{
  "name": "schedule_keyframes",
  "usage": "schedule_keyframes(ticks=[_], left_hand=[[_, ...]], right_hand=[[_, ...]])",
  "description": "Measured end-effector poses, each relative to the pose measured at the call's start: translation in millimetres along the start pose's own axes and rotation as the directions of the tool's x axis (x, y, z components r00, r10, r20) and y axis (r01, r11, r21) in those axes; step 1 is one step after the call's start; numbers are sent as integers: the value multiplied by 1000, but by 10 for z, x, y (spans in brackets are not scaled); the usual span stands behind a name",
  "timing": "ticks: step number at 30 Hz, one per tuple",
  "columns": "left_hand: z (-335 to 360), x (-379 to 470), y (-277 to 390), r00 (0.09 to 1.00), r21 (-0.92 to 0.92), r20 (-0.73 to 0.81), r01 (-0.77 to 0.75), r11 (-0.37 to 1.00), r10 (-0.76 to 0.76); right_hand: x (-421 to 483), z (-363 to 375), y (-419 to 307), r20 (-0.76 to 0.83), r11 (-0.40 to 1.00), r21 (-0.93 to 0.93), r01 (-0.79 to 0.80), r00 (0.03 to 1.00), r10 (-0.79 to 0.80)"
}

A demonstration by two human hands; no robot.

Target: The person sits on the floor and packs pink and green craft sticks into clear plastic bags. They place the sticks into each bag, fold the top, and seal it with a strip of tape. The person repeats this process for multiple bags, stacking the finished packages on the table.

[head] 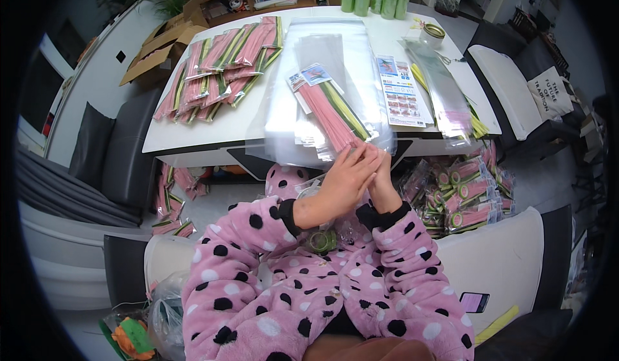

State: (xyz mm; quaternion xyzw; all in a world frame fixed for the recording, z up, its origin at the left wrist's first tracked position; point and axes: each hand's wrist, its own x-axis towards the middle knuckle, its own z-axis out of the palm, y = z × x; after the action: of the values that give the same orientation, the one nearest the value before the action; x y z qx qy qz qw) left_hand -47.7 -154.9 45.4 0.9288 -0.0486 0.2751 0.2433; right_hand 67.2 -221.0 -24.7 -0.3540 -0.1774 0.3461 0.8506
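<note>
In front of me a pack of pink, dark green and yellow chenille stems (333,109) lies slantwise, with a printed card (316,74) at its far end. My left hand (338,182) crosses over my right hand (384,182) at the pack's near end. Their fingertips meet at the ends of the pink stems; the thumbs are hidden, so the grip is unclear. Under the pack are small clear plastic bags (321,46) on larger clear plastic sheets (275,124). A roll of green tape (322,241) rests in clear plastic at my lap.
Filled packs (227,66) are heaped on the white table (169,136) at left. At right lie printed instruction sheets (401,95), long clear sleeves (442,90) and yellow stems (478,127). Green rolls (362,1) stand behind. Packs with tape (464,191) cover the floor at right; a phone (474,302) rests on a chair.
</note>
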Motion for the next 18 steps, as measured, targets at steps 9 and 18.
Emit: schedule_keyframes(ticks=[9, 18], left_hand=[[189, 70, 92, 999, 148, -53, 14, 989, -6], [273, -45, 194, 993, 141, -76, -78, 987, 90]], right_hand=[[-127, -257, 277, 72, 816, -552, 173, 984, -161], [-412, -429, 208, -175, 977, -213, -4, 984, -34]])
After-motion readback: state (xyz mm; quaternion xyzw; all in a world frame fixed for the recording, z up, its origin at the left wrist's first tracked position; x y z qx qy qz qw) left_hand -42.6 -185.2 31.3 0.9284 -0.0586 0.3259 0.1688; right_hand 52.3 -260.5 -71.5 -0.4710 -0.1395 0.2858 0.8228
